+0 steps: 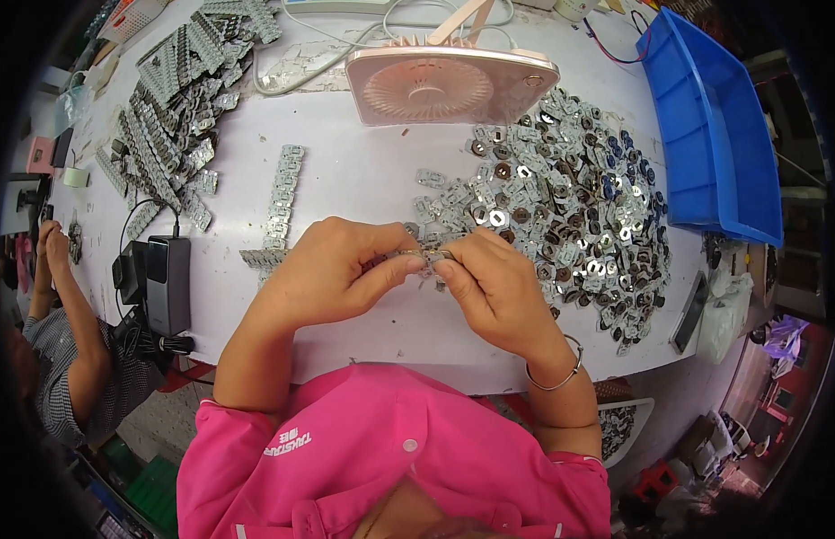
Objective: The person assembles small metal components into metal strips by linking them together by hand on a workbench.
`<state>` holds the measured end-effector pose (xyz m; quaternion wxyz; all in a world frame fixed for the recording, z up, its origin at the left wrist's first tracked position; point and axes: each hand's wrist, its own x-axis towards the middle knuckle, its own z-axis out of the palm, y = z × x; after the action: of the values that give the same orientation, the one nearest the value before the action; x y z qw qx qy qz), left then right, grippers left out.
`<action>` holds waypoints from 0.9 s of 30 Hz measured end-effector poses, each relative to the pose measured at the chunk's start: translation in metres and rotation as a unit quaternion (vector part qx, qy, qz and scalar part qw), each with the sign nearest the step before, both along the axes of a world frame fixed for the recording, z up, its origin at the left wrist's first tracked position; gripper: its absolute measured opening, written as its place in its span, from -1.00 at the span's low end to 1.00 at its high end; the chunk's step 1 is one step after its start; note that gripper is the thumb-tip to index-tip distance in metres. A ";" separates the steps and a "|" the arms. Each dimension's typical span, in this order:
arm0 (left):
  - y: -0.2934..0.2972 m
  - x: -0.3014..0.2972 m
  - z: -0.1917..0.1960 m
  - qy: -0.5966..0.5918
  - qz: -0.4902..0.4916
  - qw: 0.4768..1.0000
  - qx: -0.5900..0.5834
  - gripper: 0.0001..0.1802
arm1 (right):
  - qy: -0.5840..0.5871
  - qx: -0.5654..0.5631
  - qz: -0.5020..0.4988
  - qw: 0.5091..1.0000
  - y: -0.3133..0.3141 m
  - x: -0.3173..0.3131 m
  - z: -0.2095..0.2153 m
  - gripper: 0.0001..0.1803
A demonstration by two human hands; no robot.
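Observation:
My left hand and my right hand meet over the white table, both pinching a short row of small silver metal pieces between thumb and fingers. Just beyond my right hand lies a wide heap of loose metal pieces, silver with dark round holes. A stacked strip of joined pieces lies beyond my left hand. My right wrist wears a thin bangle.
A pink desk fan stands at the far middle with white cables behind it. A blue plastic bin sits far right. Many stacked strips pile at far left. A black power adapter lies left. Another person's arm shows at the left edge.

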<state>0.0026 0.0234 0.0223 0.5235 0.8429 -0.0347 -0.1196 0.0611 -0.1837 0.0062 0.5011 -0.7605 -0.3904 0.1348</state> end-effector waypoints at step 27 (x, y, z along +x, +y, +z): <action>-0.020 0.001 -0.012 -0.286 0.007 0.929 0.235 -0.72 | 0.291 0.064 -0.167 0.940 0.005 -0.006 -0.009 -0.78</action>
<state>0.0038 0.0038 0.0107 0.2787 0.9406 -0.1481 0.1252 0.0553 -0.1789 -0.0029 0.6556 -0.7086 -0.1028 0.2398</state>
